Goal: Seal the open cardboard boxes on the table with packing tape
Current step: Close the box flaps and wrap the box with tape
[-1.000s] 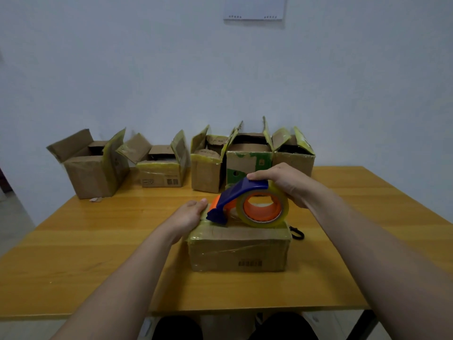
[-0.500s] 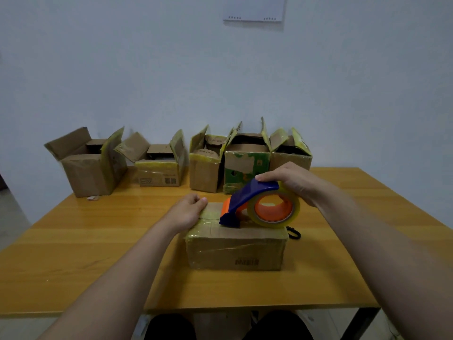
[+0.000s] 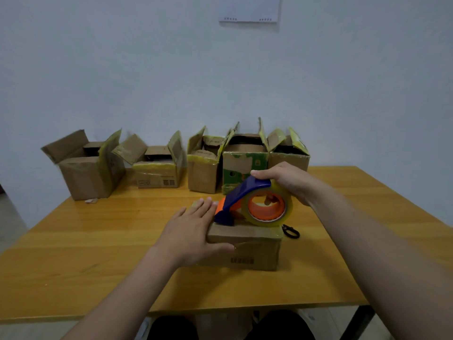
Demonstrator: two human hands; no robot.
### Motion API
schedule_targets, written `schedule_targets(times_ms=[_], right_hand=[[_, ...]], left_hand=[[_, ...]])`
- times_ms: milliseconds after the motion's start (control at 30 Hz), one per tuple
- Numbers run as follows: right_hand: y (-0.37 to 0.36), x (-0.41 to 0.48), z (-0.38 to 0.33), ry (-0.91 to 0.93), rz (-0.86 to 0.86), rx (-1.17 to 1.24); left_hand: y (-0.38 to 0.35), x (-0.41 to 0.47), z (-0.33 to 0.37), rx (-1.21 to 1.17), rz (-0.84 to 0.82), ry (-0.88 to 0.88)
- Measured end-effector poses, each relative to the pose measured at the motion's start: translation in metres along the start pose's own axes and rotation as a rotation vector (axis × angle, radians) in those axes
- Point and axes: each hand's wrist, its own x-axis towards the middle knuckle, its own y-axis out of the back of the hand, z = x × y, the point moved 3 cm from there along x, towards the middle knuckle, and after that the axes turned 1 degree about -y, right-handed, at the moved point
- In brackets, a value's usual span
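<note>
Black loop-shaped item (image 3: 291, 232) lying on wooden tabletop (image 3: 98, 241), centre-right; white paper (image 3: 250, 8) hanging on wall, top centre.

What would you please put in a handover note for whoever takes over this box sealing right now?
Left grip: flat on top of the near cardboard box, thumb on its front face, steadying it.
Right grip: holds the tape dispenser, its blue nose down on that box's top.
Done: that box's flaps are closed; how far its tape runs is unclear.
Left: finish this seam, then tape the five open boxes along the back of the table.
</note>
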Motion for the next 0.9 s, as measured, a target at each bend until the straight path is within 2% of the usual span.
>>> schedule_targets(times_ms=[267, 467, 600, 800, 900], right_hand=[[-0.004, -0.003, -0.009, 0.081, 0.051, -0.014], [0.006, 0.0, -0.007, 0.08, 0.006, -0.063], [0.033, -0.004, 0.005, 0.057, 0.059, -0.046], [0.034, -0.006, 0.022, 0.063, 0.081, -0.045], [0.034, -0.001, 0.018, 0.065, 0.067, -0.048]], left_hand=[[0.006, 0.008, -0.019, -0.061, 0.0, -0.006], [0.003, 0.01, -0.023, -0.062, 0.003, -0.009], [0.0, 0.013, -0.027, -0.061, 0.006, -0.006], [0.003, 0.008, -0.006, 0.087, -0.014, 0.007], [0.007, 0.009, 0.017, 0.072, 0.027, -0.034]])
